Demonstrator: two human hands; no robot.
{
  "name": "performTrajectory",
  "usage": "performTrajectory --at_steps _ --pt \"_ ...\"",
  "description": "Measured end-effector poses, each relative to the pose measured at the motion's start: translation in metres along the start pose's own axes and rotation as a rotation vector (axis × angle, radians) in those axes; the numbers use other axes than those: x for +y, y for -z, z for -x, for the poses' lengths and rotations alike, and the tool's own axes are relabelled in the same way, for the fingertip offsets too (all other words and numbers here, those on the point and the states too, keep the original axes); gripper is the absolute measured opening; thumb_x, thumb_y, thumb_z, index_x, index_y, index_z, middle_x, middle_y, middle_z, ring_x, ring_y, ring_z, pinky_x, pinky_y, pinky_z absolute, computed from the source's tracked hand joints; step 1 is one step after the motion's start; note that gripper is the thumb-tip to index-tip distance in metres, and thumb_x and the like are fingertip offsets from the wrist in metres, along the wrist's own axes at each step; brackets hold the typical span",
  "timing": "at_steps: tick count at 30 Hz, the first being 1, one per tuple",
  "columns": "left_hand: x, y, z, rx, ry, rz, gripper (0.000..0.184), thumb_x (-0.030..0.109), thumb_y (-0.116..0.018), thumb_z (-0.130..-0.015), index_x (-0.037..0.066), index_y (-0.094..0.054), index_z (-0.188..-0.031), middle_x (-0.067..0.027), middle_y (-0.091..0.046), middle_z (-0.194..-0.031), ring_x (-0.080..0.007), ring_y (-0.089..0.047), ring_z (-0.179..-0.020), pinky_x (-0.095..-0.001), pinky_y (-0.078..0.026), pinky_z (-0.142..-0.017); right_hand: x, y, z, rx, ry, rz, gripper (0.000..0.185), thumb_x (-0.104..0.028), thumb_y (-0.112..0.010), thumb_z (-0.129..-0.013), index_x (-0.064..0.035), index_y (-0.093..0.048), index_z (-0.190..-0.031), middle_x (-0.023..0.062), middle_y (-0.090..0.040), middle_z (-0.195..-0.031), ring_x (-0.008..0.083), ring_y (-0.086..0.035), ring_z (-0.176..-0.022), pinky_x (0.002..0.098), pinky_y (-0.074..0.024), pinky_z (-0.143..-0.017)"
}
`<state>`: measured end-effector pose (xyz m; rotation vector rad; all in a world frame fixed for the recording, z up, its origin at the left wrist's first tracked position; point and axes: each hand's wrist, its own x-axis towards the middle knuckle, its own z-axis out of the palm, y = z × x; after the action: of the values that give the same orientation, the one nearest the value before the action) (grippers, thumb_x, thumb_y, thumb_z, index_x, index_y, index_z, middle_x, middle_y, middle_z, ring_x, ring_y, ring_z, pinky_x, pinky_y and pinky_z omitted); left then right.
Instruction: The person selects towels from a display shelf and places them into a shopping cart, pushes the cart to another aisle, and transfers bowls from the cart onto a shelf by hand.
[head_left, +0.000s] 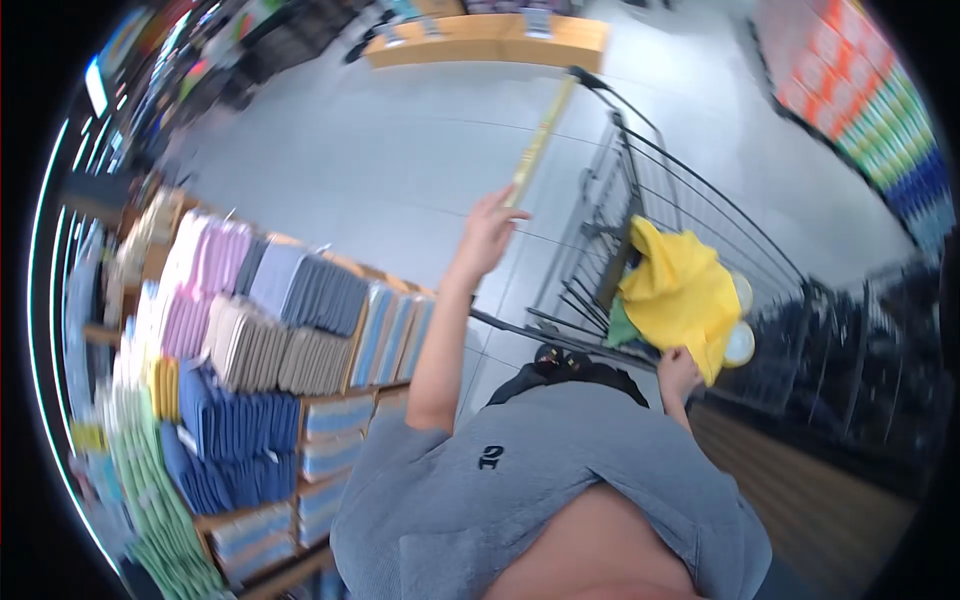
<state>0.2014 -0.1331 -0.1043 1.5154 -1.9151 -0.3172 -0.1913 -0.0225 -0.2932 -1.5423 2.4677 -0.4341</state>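
A black wire shopping cart (715, 195) stands at the right of centre, its long yellow handle (541, 143) slanting up and away. My left hand (488, 235) is closed round the near end of that handle. Inside the cart lies a crumpled yellow cloth (682, 290), with a bit of green cloth (622, 325) under its left side. The fingers of my right hand (680, 372) are closed on the yellow cloth's lower edge. Two round pale lids (739, 343) show beside the cloth.
Shelves of folded textiles (285, 360) stand close on the left. A low wooden display (490, 42) is ahead. Colourful stacked packages (850, 90) line the far right, and dark racks (850, 345) stand near on the right. Grey tiled floor (350, 150) lies between them.
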Motion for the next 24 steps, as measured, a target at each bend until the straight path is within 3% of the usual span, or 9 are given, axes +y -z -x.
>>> performTrajectory --at_steps 2,5,11,24 --pt "-0.005 0.003 0.006 0.021 0.011 0.031 0.023 -0.002 -0.062 -0.080 0.013 -0.069 -0.097 -0.0094 -0.047 -0.142 -0.0350 -0.041 -0.129 -0.0437 -0.036 -0.106 -0.005 0.005 -0.013 -0.055 0.088 -0.221 0.022 -0.028 -0.058 -0.087 -0.0076 -0.067 -0.084 0.0144 -0.068 -0.080 0.0372 -0.063 -0.076 0.0470 -0.0454 -0.068" --pt "0.006 0.016 0.017 0.038 0.102 0.004 0.019 0.002 -0.063 -0.081 0.012 -0.070 -0.096 -0.0082 -0.046 -0.143 -0.0331 -0.041 -0.129 -0.0436 -0.034 -0.107 -0.014 0.010 -0.012 -0.070 0.055 -0.241 0.028 -0.032 -0.054 -0.093 -0.0055 -0.064 -0.093 0.0168 -0.068 -0.083 0.0378 -0.063 -0.078 0.0465 -0.0464 -0.068" --pt "0.022 0.065 0.056 0.103 0.238 0.193 0.018 0.003 -0.061 -0.084 0.011 -0.069 -0.097 -0.0075 -0.044 -0.145 -0.0312 -0.039 -0.130 -0.0411 -0.035 -0.107 -0.024 0.035 0.003 -0.130 0.081 -0.245 0.029 -0.036 -0.052 -0.094 -0.0098 -0.063 -0.094 0.0127 -0.066 -0.076 0.0352 -0.063 -0.073 0.0458 -0.0463 -0.065" --pt "0.036 0.091 0.126 0.341 0.499 0.359 0.021 0.001 -0.059 -0.085 0.009 -0.069 -0.100 -0.0081 -0.040 -0.147 -0.0266 -0.046 -0.126 -0.0367 -0.040 -0.103 -0.082 0.044 -0.050 -0.254 0.393 -0.138 0.030 -0.038 -0.058 -0.090 -0.0095 -0.066 -0.092 0.0104 -0.068 -0.078 0.0308 -0.065 -0.073 0.0427 -0.0481 -0.065"
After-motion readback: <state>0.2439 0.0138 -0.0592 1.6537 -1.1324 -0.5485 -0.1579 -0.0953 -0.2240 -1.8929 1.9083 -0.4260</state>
